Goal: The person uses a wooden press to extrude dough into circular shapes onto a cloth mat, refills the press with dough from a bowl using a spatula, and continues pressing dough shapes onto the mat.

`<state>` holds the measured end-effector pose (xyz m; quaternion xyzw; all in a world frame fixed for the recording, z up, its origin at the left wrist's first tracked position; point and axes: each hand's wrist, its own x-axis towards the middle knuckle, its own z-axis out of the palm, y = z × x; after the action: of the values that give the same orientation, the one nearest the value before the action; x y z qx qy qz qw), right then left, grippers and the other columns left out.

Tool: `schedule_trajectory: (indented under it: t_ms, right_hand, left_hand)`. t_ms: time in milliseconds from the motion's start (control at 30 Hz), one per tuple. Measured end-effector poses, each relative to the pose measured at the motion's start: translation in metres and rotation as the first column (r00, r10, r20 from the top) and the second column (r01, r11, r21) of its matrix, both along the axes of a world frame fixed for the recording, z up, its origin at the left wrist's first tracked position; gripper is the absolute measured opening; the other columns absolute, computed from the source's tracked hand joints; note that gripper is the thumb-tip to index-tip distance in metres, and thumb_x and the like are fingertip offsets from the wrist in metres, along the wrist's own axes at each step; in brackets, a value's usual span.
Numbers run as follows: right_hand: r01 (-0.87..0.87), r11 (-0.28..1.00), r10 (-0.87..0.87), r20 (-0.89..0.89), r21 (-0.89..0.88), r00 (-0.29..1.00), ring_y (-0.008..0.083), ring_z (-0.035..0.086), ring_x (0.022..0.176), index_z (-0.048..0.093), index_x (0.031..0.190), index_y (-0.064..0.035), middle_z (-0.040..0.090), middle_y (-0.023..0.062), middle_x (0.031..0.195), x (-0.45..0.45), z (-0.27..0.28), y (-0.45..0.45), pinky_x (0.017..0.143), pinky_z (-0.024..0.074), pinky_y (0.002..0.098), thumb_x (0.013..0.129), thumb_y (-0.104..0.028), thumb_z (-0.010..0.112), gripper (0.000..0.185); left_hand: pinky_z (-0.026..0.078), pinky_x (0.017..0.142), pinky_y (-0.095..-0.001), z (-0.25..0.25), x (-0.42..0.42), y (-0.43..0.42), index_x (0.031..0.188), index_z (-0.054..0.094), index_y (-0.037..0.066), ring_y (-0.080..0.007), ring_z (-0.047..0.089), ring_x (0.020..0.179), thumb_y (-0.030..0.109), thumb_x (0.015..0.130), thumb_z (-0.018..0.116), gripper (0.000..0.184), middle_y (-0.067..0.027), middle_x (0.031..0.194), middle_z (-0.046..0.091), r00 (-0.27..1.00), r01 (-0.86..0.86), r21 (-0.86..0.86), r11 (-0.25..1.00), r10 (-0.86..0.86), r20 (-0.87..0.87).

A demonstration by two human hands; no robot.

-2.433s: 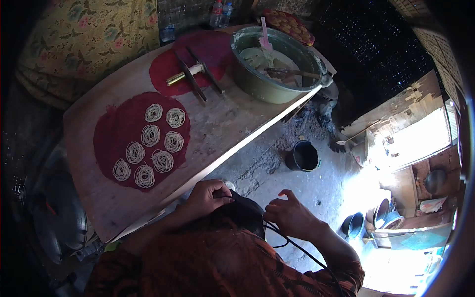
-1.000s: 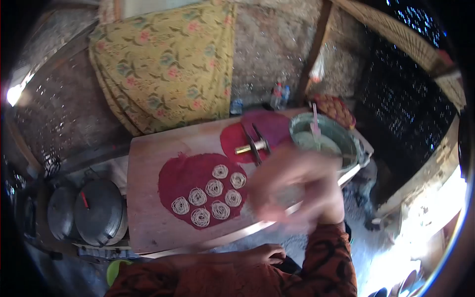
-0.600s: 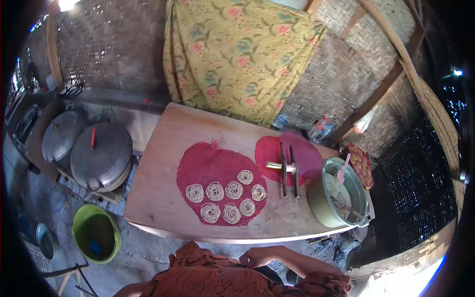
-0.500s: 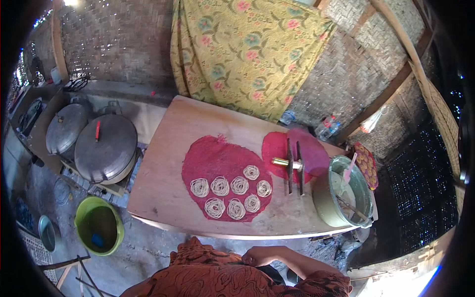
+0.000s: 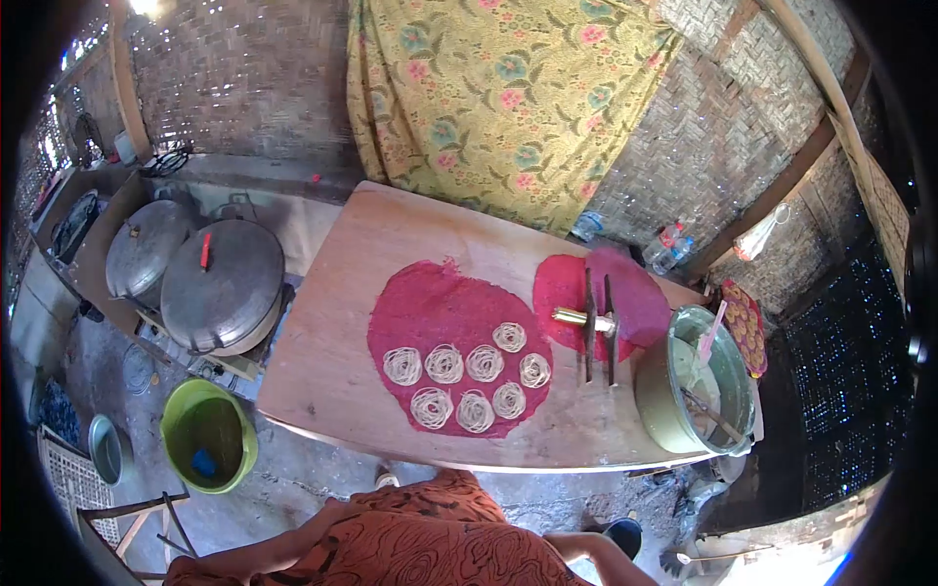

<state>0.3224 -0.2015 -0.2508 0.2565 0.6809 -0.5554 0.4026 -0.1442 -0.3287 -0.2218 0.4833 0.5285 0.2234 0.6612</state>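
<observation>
Both my hands are down at my waist, beside my orange patterned shirt. My left hand is against the shirt's left side, its fingers hidden. My right hand is at the right side of the shirt, and its fingers do not show either. In front of me on the wooden table, several pale noodle-like nests lie in rows on a round red sheet. Neither hand touches them.
A wooden-handled press rests on another red sheet. A green bucket holds pale dough and a pink-handled utensil. Large lidded pots stand left, above a green basin. A wooden stool stands at lower left.
My right hand has moved from the front of my waist to my right side. My left forearm has come into view. The camera view has shifted slightly; the table things have not moved.
</observation>
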Motion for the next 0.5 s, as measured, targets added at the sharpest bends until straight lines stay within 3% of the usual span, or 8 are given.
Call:
schedule_trajectory:
  t_ms: [167,300,333,367,400,433,467,500]
  right_hand:
    - [0.057,0.973,-0.063,-0.016,-0.223,0.998,0.0127,0.061,0.089,0.068,0.109,-0.0018,0.07,0.0122,0.108,0.032,-0.024,0.003,0.08,0.0496,0.0337,0.085,-0.023,0.069,0.032]
    - [0.085,0.901,-0.192,-0.217,-0.425,0.957,0.0117,0.061,0.088,0.068,0.108,-0.0024,0.07,0.0114,0.108,0.038,-0.022,0.068,0.08,0.0498,0.0321,0.085,-0.022,0.068,0.03]
    - [0.134,0.925,-0.233,-0.25,-0.355,0.94,0.0115,0.061,0.088,0.068,0.107,-0.0026,0.07,0.0112,0.108,0.036,-0.005,0.094,0.08,0.0498,0.0317,0.085,-0.021,0.068,0.029]
    - [0.236,0.963,-0.265,-0.294,-0.13,0.918,0.0108,0.061,0.086,0.069,0.105,-0.0029,0.07,0.0099,0.107,0.029,0.027,0.133,0.078,0.0496,0.0293,0.085,-0.019,0.067,0.026]
    - [0.337,0.937,-0.291,-0.318,0.098,0.902,0.0101,0.061,0.085,0.069,0.103,-0.0031,0.07,0.0086,0.106,0.023,0.06,0.172,0.077,0.0493,0.027,0.084,-0.016,0.067,0.023]
    - [0.515,0.829,-0.353,-0.508,0.219,0.786,0.0106,0.061,0.084,0.067,0.106,-0.0071,0.069,0.0061,0.102,0.045,0.035,0.217,0.074,0.0491,0.0286,0.084,-0.011,0.065,0.022]
    - [0.686,0.59,-0.417,-0.567,0.425,0.71,0.0135,0.061,0.087,0.063,0.11,-0.0066,0.066,0.0078,0.107,0.054,0.031,0.251,0.075,0.049,0.0309,0.085,-0.015,0.065,0.027]
    - [0.725,0.278,-0.401,-0.61,0.63,0.684,0.0165,0.06,0.091,0.059,0.115,-0.0061,0.064,0.0094,0.112,0.063,0.023,0.288,0.077,0.0489,0.0331,0.086,-0.019,0.064,0.033]
  left_hand:
    - [0.039,0.099,-0.0398,0.016,0.023,0.047,0.133,0.051,0.008,-0.021,0.05,0.12,0.033,0.095,0.052,0.046,-0.0164,0.128,0.055,0.993,0.103,0.04,0.994,-0.105,0.063]
    - [0.038,0.101,-0.04,0.021,0.024,0.048,0.136,0.049,0.01,-0.0199,0.048,0.124,0.031,0.094,0.052,0.047,-0.0161,0.132,0.054,0.995,0.103,-0.047,0.994,-0.103,0.005]
    - [0.038,0.101,-0.04,0.014,0.028,0.047,0.135,0.051,0.01,-0.0201,0.049,0.124,0.031,0.094,0.053,0.046,-0.0155,0.132,0.055,0.993,0.112,-0.064,0.992,-0.114,-0.019]
    - [0.038,0.101,-0.0401,0.008,0.032,0.046,0.133,0.053,0.01,-0.0202,0.049,0.124,0.03,0.094,0.054,0.045,-0.015,0.131,0.055,0.991,0.121,-0.083,0.989,-0.125,-0.043]
    - [0.042,0.098,-0.0392,0.031,0.038,0.055,0.129,0.057,0.006,-0.0221,0.053,0.12,0.028,0.092,0.059,0.043,-0.0139,0.127,0.059,0.998,0.063,0.167,0.984,-0.062,-0.012]
    - [0.043,0.097,-0.0395,0.026,0.037,0.062,0.125,0.059,0.005,-0.0242,0.055,0.116,0.025,0.09,0.062,0.04,-0.0131,0.122,0.061,0.994,0.068,0.166,0.984,-0.052,-0.098]
    - [0.044,0.095,-0.0398,0.022,0.036,0.068,0.121,0.061,0.004,-0.0263,0.058,0.112,0.021,0.088,0.065,0.038,-0.0123,0.118,0.063,0.982,0.074,0.161,0.984,-0.044,-0.182]
    - [0.044,0.095,-0.0412,0.004,0.032,0.078,0.119,0.062,0.005,-0.0286,0.059,0.107,0.017,0.085,0.067,0.037,-0.0118,0.113,0.065,0.927,0.095,-0.119,0.988,-0.131,-0.351]
